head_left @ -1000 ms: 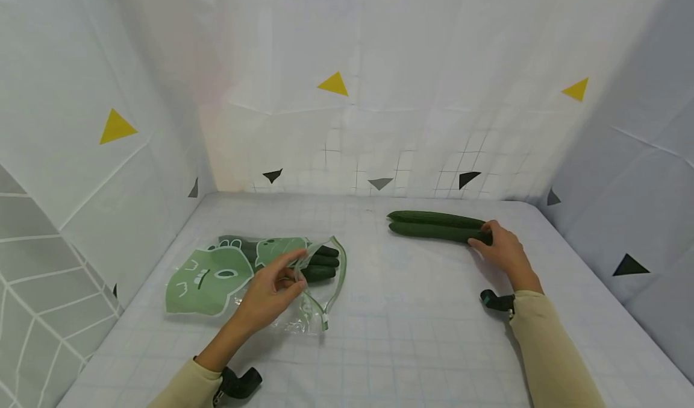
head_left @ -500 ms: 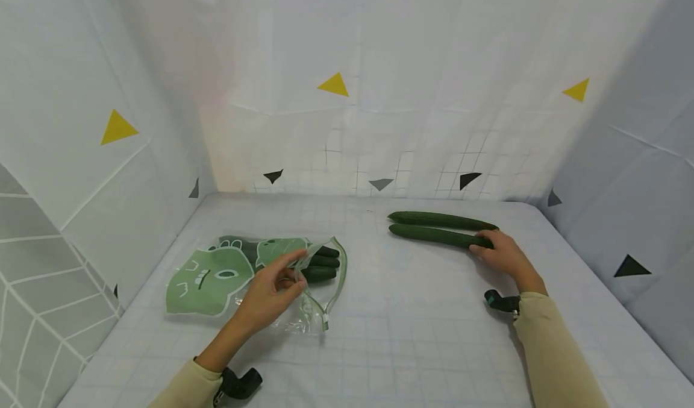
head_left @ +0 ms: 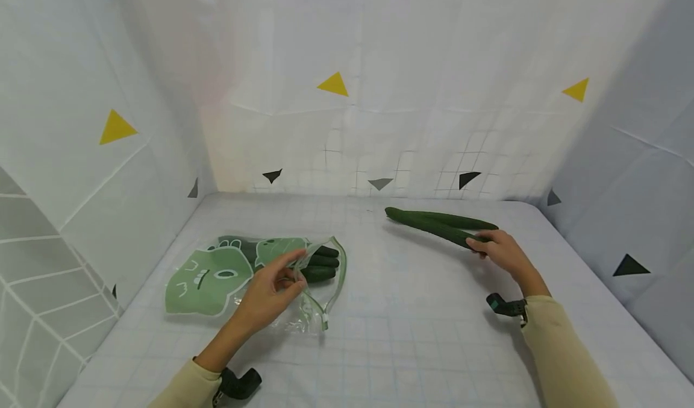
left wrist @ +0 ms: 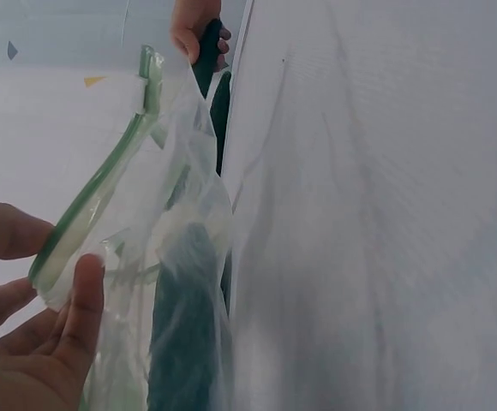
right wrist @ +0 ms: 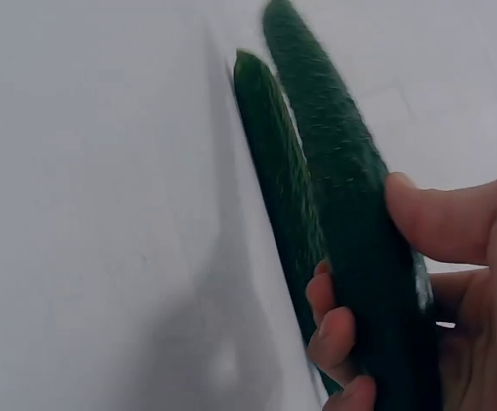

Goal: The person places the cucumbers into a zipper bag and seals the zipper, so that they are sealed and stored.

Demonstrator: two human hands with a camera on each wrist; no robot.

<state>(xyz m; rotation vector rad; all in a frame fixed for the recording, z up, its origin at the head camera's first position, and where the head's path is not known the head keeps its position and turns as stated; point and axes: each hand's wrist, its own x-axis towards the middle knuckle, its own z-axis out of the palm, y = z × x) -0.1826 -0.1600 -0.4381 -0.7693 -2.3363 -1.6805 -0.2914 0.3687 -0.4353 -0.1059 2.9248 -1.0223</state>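
My right hand [head_left: 501,252] grips a long dark green cucumber [right wrist: 343,171] near its right end, thumb on one side and fingers curled round the other. Its far end is tilted up off the table. Behind it a second cucumber [head_left: 466,221] lies on the table, partly covered by the held one in the head view. On the left, my left hand [head_left: 271,290] pinches the mouth edge of a clear zip bag [left wrist: 103,175] with green trim and a green cartoon print. Several cucumbers [head_left: 320,273] lie inside the bag, their ends showing at its opening.
A white grid-patterned cloth [head_left: 401,342] covers the table. White sheets [head_left: 434,52] with yellow and black triangles stand behind and at both sides. Black wrist cameras [head_left: 241,384] sit on both wrists, close over the cloth.
My right hand has parted the front cucumber from the one behind and raised its left end, which now overlaps the rear one. The left hand and bag have stayed put.
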